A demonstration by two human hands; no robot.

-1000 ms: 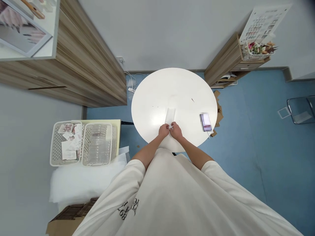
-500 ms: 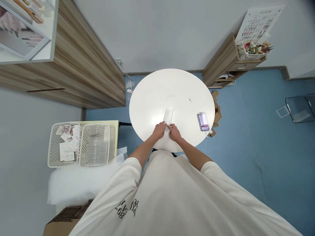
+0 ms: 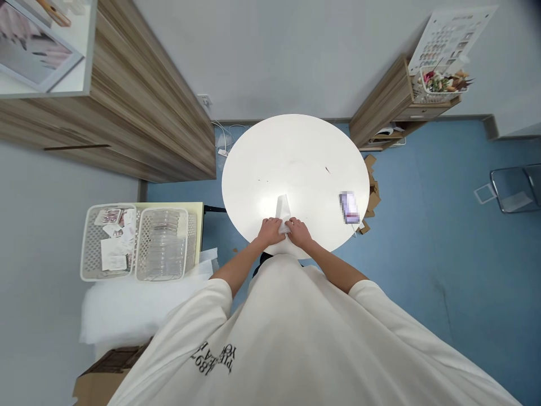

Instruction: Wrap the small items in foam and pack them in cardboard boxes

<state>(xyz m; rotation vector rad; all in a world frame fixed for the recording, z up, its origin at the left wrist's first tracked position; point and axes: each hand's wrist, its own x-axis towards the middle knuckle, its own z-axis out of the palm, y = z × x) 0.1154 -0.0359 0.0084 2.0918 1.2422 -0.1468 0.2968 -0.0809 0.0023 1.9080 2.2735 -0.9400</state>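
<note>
A narrow, pale, folded sheet that looks like paper or thin foam (image 3: 283, 207) lies near the front edge of the round white table (image 3: 291, 146). Its near end is between my two hands. My left hand (image 3: 271, 231) grips the left side of that end, the fingers curled over it. Opposite, my right hand (image 3: 298, 232) pinches the right side, with its thumb and fingertips close to the left thumb. The strip's far end points away from me and looks slightly raised. My fingers hide part of the near end.
A phone-like device (image 3: 349, 207), blurred out, lies at the table's right with a cable. Left of the table, white baskets (image 3: 162, 245) hold clear plastic pieces and cards. A wooden cabinet (image 3: 156, 101) stands back left, a smaller one (image 3: 380, 107) back right. Flattened cardboard (image 3: 372, 194) leans by the table.
Both hands have moved slightly toward me with the strip. Its far end has swung left and narrowed, and the hands now grip lower on its sides.
</note>
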